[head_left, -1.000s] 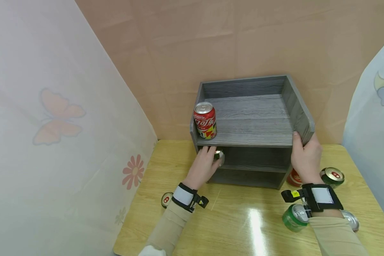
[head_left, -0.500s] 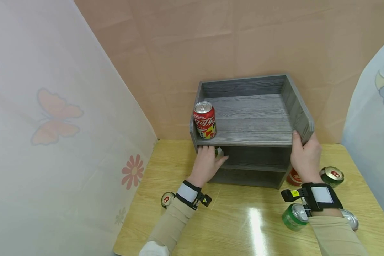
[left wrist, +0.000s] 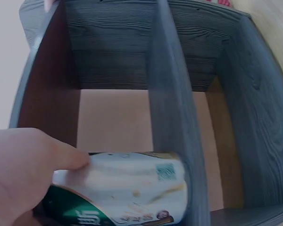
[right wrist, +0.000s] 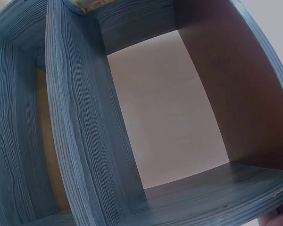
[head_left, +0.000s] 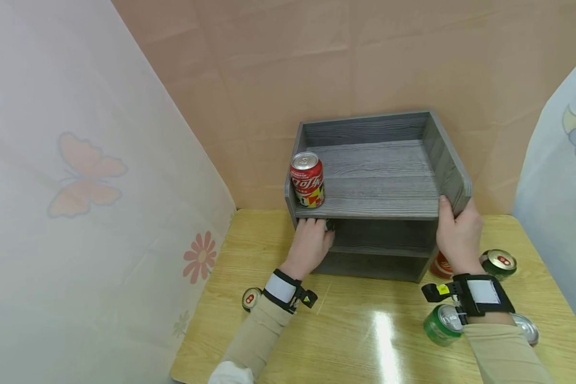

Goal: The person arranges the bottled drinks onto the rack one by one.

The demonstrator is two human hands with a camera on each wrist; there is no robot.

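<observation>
Green-and-white can [left wrist: 127, 193] sits inside shelf [head_left: 379, 197] middle tier at left end, left hand [head_left: 312, 246] fingers curled round it, right hand [head_left: 457, 234] gripping shelf's right front corner to steady it

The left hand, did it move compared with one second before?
Yes. The left hand went deeper into the gray shelf, under its top board; the green and white can it holds is now almost hidden in the head view.
</observation>
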